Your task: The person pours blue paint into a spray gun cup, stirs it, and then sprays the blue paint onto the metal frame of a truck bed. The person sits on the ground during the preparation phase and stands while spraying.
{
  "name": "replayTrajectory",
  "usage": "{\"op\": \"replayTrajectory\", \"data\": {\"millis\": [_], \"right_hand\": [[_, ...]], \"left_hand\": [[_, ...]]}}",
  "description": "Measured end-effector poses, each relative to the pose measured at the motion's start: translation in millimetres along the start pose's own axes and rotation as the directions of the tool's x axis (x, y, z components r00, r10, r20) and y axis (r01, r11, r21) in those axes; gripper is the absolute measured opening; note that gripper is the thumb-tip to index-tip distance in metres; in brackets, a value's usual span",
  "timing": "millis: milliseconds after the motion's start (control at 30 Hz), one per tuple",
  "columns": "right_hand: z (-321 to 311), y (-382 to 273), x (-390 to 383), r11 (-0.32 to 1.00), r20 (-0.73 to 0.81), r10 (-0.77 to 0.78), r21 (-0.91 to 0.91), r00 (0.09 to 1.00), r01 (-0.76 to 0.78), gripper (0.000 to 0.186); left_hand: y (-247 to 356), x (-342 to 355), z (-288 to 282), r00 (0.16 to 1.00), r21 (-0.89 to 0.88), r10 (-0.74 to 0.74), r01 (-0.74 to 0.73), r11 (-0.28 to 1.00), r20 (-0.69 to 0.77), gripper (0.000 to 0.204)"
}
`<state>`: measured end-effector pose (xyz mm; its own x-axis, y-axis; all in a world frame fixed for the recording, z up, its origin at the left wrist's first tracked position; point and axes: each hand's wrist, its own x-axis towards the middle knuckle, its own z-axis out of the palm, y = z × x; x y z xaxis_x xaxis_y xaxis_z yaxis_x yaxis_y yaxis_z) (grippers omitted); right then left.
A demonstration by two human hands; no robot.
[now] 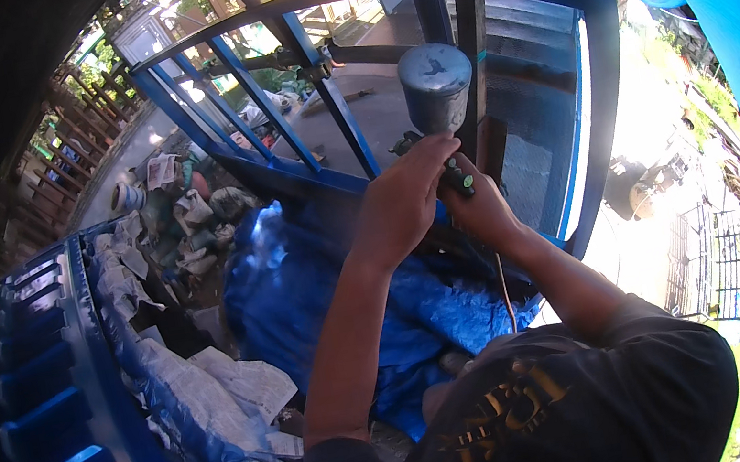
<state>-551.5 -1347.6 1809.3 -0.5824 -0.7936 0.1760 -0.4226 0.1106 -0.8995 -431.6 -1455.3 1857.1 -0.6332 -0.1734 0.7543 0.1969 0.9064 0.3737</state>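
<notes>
Both my hands are on a spray gun [459,180] with a dull metal paint cup [438,90] on top. My right hand [481,213] is closed round its grip, below the cup. My left hand [397,205] is bent over the gun's near left side, fingers against its body; part of its grip is hidden. A thin hose [505,292] runs down from the gun toward my body. Just beyond the gun stands a blue barred metal frame [333,106], with a long rail curving across its top.
Crumpled blue tarp [275,270] covers the space below my hands. To the left are a ribbed blue panel [45,379] and paper sheets [234,378]. Cans and wrappings [184,217] are piled behind them. Another blue tarp [733,77] hangs at the far right.
</notes>
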Motion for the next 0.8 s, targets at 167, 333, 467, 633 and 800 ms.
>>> {"op": "replayTrajectory", "data": {"millis": [167, 333, 467, 633, 800], "right_hand": [[52.4, 3.8, 56.2, 0.999, -0.049, 0.008, 0.048, 0.999, -0.006, 0.044], [98.9, 33.8, 113.8, 0.998, -0.209, -0.042, -0.050, 0.977, 0.032, 0.045], [120.2, 42.0, 141.7, 0.998, -0.231, -0.023, -0.057, 0.973, 0.010, 0.044], [135.4, 45.0, 162.6, 0.999, -0.244, -0.027, 0.010, 0.969, 0.030, 0.044], [138.5, 53.0, 176.2, 0.999, -0.222, 0.019, -0.028, 0.975, -0.026, 0.049]], "left_hand": [[-81.8, -90.1, 74.6, 0.657, -0.560, -0.753, 0.615, 0.555, -0.024, 0.029], [-119.2, -93.2, 97.9, 0.508, -0.860, -0.813, 0.510, 0.018, 0.284, 0.029], [-151.4, -93.7, 93.1, 0.500, -0.876, -0.810, 0.481, -0.034, 0.306, 0.032], [-173.4, -91.2, 94.9, 0.465, -0.801, -0.817, 0.598, 0.005, 0.342, 0.040], [-185.9, -95.6, 108.5, 0.429, -0.808, -0.818, 0.584, -0.073, 0.384, 0.039]]}}
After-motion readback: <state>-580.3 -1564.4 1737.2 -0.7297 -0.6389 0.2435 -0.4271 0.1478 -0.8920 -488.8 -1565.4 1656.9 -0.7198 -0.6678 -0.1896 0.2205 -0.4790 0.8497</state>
